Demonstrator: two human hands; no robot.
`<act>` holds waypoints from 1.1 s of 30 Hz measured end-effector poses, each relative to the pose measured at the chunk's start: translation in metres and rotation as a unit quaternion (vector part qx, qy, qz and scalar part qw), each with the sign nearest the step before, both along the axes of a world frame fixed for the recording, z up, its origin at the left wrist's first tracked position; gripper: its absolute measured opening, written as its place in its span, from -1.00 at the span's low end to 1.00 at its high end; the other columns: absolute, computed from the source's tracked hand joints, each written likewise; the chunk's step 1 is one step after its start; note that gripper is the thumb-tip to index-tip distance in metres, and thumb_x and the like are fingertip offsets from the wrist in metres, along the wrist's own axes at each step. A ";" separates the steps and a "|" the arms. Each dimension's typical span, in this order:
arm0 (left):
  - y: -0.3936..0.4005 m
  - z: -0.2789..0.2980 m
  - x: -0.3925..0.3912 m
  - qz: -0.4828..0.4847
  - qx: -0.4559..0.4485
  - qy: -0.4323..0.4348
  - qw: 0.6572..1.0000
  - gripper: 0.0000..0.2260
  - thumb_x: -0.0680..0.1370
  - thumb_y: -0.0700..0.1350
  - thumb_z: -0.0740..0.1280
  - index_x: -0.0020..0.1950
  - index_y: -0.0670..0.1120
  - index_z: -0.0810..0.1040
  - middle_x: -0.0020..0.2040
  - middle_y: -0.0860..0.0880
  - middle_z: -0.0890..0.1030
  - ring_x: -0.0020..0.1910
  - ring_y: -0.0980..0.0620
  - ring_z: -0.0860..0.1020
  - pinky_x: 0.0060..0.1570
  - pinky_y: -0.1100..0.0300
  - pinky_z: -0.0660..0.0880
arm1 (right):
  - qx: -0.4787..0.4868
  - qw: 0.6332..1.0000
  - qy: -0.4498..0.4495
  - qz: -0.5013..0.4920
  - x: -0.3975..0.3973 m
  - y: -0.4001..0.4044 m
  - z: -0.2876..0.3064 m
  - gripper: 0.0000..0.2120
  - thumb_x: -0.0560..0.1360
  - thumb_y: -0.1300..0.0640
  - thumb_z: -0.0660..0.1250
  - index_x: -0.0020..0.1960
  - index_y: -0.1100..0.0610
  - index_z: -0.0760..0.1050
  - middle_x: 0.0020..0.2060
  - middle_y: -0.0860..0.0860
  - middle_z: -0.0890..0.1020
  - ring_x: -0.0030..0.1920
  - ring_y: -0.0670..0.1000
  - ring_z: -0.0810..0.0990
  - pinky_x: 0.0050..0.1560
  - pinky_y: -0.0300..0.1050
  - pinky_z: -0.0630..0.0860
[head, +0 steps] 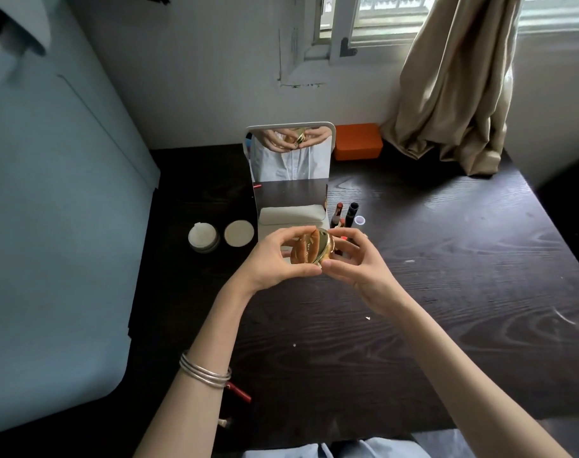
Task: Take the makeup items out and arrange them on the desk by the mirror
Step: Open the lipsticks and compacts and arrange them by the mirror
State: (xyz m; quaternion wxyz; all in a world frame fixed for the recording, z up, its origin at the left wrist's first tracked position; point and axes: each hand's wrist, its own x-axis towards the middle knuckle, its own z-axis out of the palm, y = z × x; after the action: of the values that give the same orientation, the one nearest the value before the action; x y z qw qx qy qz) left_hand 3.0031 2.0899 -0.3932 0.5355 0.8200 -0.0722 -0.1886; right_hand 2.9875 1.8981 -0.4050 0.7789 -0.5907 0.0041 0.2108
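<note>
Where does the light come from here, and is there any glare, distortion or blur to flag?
Head view: daylight enters through the window at top, blown out at its right end; the dark desk shows sheen on its right side. The gold compact, held by both hands, mirrors the fingers. Wide-angle bending curves the edges. The lipsticks beside the mirror look soft.

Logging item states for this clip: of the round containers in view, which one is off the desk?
The gold compact, held up between the left hand and right hand. The white jar and its lid lie on the desk left of the mirror.

Head camera looks steeply down, close over the desk [446, 259].
</note>
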 end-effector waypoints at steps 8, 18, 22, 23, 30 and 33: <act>0.015 0.010 -0.001 -0.067 -0.050 0.013 0.996 -0.35 0.35 -0.30 0.48 0.38 0.04 0.39 0.30 0.09 0.48 0.31 0.19 0.43 0.28 0.38 0.34 | 0.007 0.997 0.016 0.072 0.009 -0.003 -0.004 -0.43 0.35 0.31 0.41 0.32 0.08 0.37 0.23 0.06 0.53 0.08 0.02 0.62 0.10 -0.10 0.53; 0.016 0.001 0.001 -0.019 -0.034 -0.022 0.999 -0.37 0.38 -0.23 0.50 0.39 -0.03 0.36 0.31 0.03 0.47 0.29 0.17 0.44 0.31 0.27 0.38 | -0.091 0.993 0.000 0.072 0.016 0.006 -0.013 -0.23 0.26 0.31 0.46 0.42 0.15 0.28 0.18 0.04 0.58 0.08 -0.09 0.59 0.08 -0.24 0.50; 0.014 -0.003 -0.004 -0.005 0.046 -0.086 0.995 -0.29 0.36 -0.11 0.52 0.42 -0.07 0.27 0.31 0.00 0.49 0.26 0.15 0.47 0.24 0.38 0.39 | -0.113 0.993 -0.008 0.043 0.010 0.009 -0.020 -0.29 0.30 0.44 0.46 0.39 0.18 0.32 0.10 0.01 0.60 0.07 -0.13 0.60 0.07 -0.28 0.50; 0.014 -0.004 -0.006 -0.014 0.067 -0.102 0.992 -0.27 0.36 -0.09 0.52 0.43 -0.07 0.24 0.33 -0.01 0.48 0.28 0.13 0.46 0.26 0.33 0.39 | -0.122 0.992 -0.011 0.042 0.009 0.010 -0.021 -0.31 0.32 0.46 0.45 0.38 0.19 0.32 0.11 0.03 0.60 0.08 -0.12 0.60 0.10 -0.27 0.51; 0.006 -0.010 -0.017 -0.015 0.173 -0.253 0.952 -0.34 0.36 -0.03 0.44 0.39 -0.12 0.27 0.26 -0.13 0.55 0.21 -0.01 0.54 0.16 0.28 0.45 | -0.152 0.988 -0.024 0.031 0.000 0.021 -0.020 -0.36 0.32 0.44 0.43 0.31 0.11 0.33 0.08 0.06 0.56 0.06 -0.09 0.58 0.15 -0.21 0.51; 0.002 -0.018 -0.019 -0.008 0.194 -0.301 0.933 -0.40 0.38 0.00 0.38 0.34 -0.17 0.30 0.18 -0.16 0.60 0.12 -0.07 0.60 0.07 0.21 0.51 | -0.152 0.988 -0.025 -0.005 -0.005 0.030 -0.020 -0.37 0.29 0.29 0.36 0.32 0.04 0.31 0.11 0.05 0.55 0.05 -0.12 0.56 0.13 -0.21 0.50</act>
State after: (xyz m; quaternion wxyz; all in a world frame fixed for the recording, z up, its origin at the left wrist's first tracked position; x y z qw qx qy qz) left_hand 2.9843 2.0916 -0.4111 0.3173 0.9258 -0.1988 0.0528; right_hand 2.9826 1.9280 -0.4249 0.6808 -0.7075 0.0195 0.1885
